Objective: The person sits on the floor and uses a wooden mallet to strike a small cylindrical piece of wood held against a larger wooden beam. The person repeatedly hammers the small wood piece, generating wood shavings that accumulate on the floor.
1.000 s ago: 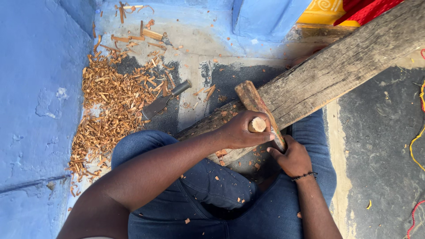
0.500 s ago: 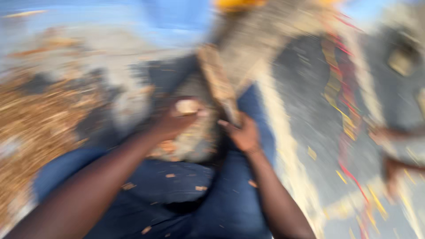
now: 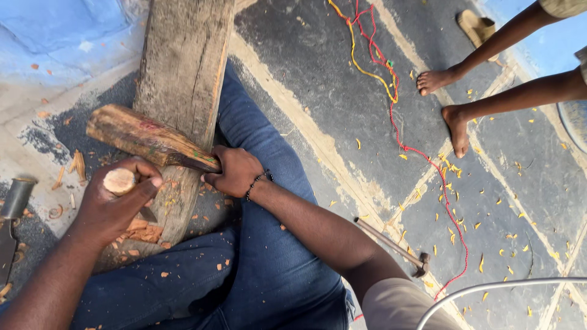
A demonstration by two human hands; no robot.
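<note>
Nearest in, the left hand (image 3: 113, 205) is clenched round a short round peg (image 3: 120, 181), its pale cut end facing up, held upright on the plank (image 3: 183, 79); at three o'clock from it the right hand (image 3: 237, 171), beaded band at the wrist, grips the handle of a wooden mallet (image 3: 147, 139), whose heavy head points to ten o'clock, lying low across the plank; reddish chips (image 3: 147, 234) sit under the left hand and on the jeans (image 3: 263, 269), so I'd judge some carving done, though how much is left on the peg I cannot tell, the fist hides it; at four o'clock a hammer (image 3: 394, 247) lies on the floor; far off at one o'clock, a red and yellow cord (image 3: 391, 104) and another person's bare feet (image 3: 449, 104).
</note>
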